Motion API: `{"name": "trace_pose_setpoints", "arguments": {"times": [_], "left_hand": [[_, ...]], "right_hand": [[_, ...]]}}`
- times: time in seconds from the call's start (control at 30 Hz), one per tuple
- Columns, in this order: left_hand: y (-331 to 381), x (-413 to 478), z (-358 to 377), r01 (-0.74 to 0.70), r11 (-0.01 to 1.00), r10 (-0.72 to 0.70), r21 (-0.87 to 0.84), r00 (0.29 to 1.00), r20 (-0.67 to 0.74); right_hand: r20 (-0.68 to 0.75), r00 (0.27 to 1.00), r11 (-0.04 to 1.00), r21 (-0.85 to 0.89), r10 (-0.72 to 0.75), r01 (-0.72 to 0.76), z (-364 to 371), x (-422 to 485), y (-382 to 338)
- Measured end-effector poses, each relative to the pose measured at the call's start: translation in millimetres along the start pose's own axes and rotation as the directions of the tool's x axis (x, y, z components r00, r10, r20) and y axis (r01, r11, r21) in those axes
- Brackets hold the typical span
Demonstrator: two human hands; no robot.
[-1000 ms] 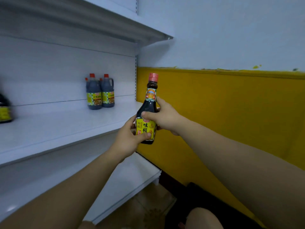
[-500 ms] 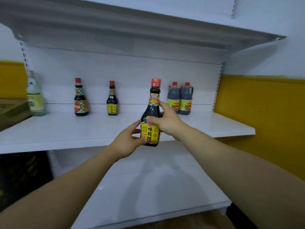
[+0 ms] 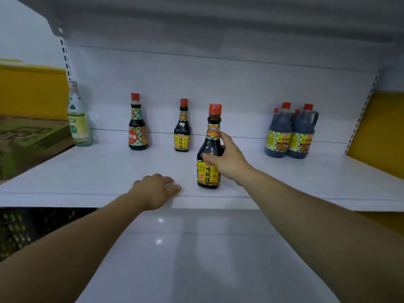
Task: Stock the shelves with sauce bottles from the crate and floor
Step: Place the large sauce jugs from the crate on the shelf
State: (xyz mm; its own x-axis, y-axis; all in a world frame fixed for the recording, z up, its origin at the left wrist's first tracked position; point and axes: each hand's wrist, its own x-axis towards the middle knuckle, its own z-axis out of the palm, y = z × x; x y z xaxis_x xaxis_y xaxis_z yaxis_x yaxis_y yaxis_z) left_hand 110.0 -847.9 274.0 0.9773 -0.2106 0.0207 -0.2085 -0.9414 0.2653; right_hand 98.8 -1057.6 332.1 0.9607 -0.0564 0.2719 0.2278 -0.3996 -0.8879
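Your left hand [image 3: 156, 189] lies palm down, fingers loosely spread and holding nothing, on the front edge of the middle shelf [image 3: 87, 176]. Just right of it, your right hand [image 3: 227, 162] is wrapped around the sauce bottle [image 3: 208, 154] at its shoulder, thumb across the front. The bottle is upright near the shelf's front edge, its base at the shelf surface; whether it fully rests there you cannot tell. Behind it, at the back panel, a matching small bottle [image 3: 182, 127] stands, with a checkered-label bottle [image 3: 137, 125] to its left and a clear bottle [image 3: 78, 117] further left at the shelf's end. Two handled jugs [image 3: 290, 134] stand touching each other, well right of the held bottle. A carton [image 3: 28, 138] sits beyond the shelf's left end.
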Motion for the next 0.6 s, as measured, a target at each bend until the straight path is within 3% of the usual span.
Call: {"name": "trace_pose_setpoints", "arguments": {"times": [0.23,0.6], "left_hand": [[7,54,-1,-0.039,0.994,0.025,0.105,0.991,0.128],[8,82,12,-0.039,0.982,0.01,0.182,0.987,0.158]], "right_hand": [[-0.028,0.999,0.999,0.008,-0.045,0.046,15,48,26],[-0.158,0.987,0.993,-0.116,-0.042,0.024,36,151,64]]}}
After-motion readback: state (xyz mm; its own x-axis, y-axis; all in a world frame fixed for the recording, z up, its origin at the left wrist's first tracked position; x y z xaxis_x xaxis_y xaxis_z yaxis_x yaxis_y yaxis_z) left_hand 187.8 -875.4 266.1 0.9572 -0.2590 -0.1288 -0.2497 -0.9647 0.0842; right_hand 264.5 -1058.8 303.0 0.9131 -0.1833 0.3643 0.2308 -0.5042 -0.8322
